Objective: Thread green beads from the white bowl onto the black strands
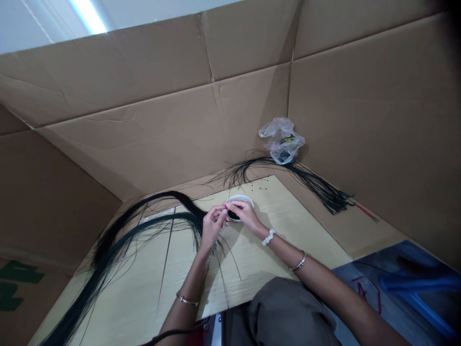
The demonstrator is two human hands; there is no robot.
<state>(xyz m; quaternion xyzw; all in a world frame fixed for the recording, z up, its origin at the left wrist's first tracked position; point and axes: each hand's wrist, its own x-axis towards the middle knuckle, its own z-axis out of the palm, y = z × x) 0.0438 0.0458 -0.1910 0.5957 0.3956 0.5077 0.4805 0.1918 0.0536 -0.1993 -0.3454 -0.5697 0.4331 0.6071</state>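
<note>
1. Head view, the hands: the left hand (212,225) is in the middle of the frame. Its fingers are pinched narrow on a few of the black strands (118,240), and some loose ones hang from it toward the lower edge.
2. The right hand (245,215) meets it fingertip to fingertip, with its fingers also closed narrow. What they pinch is too fine to see. Just behind it stands a white dish (242,198) (something dark is inside).
3. The main bundle of strands lies on the table (288,226) and sweeps from the hands down to the lower left corner of the frame.
4. What could go wrong, in my judgement: the loose strands could tangle or slip from the pinch, because they are thin and cross each other. The right wrist could also knock the dish, which is very near.
5. Edges and room: cardboard walls (144,125) close the table at the back and at both sides. A second bundle (317,185) and a plastic bag (282,140) lie in the upper right corner, well apart from the hands. The table right of the hands is bare.
</note>
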